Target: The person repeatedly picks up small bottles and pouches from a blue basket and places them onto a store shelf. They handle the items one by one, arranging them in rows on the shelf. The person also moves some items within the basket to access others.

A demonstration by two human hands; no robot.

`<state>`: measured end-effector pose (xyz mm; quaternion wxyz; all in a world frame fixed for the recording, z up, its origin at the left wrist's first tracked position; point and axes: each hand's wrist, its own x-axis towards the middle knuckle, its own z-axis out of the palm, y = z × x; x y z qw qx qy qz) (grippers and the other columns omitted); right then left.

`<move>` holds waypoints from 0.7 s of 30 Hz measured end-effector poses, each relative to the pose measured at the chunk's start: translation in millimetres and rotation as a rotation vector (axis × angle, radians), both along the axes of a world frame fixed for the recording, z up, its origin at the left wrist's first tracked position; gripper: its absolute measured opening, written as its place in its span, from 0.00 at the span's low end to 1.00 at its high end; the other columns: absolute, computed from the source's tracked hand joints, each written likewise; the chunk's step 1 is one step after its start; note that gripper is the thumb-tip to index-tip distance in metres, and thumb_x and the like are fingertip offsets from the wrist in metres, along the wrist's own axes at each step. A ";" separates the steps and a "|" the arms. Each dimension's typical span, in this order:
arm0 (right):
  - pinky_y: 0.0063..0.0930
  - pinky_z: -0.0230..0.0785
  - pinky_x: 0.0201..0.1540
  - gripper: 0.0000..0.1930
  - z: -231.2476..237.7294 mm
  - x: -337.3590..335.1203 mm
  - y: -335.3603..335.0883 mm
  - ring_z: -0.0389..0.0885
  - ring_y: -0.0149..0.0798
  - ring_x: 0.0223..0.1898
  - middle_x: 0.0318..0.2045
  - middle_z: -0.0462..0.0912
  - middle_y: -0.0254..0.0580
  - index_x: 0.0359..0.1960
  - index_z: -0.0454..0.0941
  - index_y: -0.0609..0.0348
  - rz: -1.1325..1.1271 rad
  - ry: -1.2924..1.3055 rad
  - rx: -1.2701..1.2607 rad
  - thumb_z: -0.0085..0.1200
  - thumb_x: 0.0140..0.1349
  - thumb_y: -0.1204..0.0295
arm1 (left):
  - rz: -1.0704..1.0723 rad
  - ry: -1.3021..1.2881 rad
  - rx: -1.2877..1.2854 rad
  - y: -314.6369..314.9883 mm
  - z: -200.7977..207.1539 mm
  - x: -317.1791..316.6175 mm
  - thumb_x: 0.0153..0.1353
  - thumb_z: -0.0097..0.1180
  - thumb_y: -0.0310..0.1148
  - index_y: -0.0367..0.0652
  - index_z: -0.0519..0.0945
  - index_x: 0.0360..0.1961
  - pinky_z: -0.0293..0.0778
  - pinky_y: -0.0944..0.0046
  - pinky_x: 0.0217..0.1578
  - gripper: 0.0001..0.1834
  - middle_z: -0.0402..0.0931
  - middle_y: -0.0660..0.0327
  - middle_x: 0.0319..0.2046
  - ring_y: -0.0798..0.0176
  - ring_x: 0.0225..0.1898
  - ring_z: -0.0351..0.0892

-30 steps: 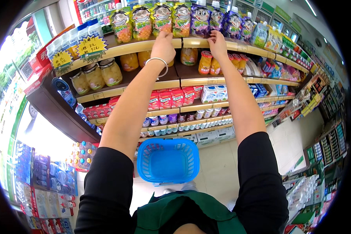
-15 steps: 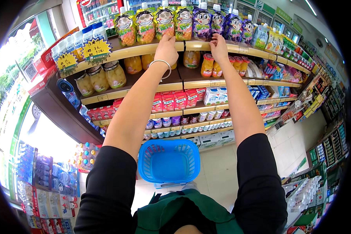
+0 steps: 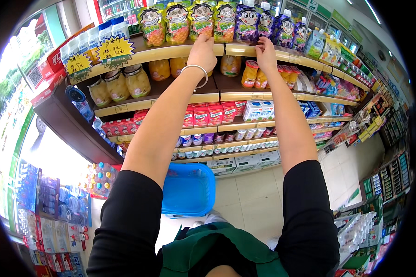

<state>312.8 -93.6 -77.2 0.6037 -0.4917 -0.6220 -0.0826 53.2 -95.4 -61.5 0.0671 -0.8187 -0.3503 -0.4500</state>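
The left hand (image 3: 202,55), fingers bent close together, reaches to the foot of a yellow-green pouch (image 3: 201,21), third from the left in the row; whether it grips the pouch I cannot tell. The right hand (image 3: 266,55), fingers narrowly curled, is at the lower end of a purple pouch (image 3: 265,24), its hold also unclear. Both pouches stand upright, spouts up, just beyond the fingertips on the top shelf (image 3: 164,53). Below sit fruit jars (image 3: 137,82); a blue basket (image 3: 187,196) lies lower, between the forearms.
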 end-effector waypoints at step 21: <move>0.25 0.72 0.40 0.07 12.4 -216.8 -13.4 0.80 0.35 0.36 0.36 0.78 0.42 0.43 0.77 0.62 0.387 0.019 0.278 0.54 0.64 0.76 | -0.140 -0.371 0.160 -5.9 9.2 -73.3 0.58 0.51 0.20 0.35 0.78 0.48 0.76 0.60 0.42 0.16 0.77 0.48 0.45 0.49 0.41 0.80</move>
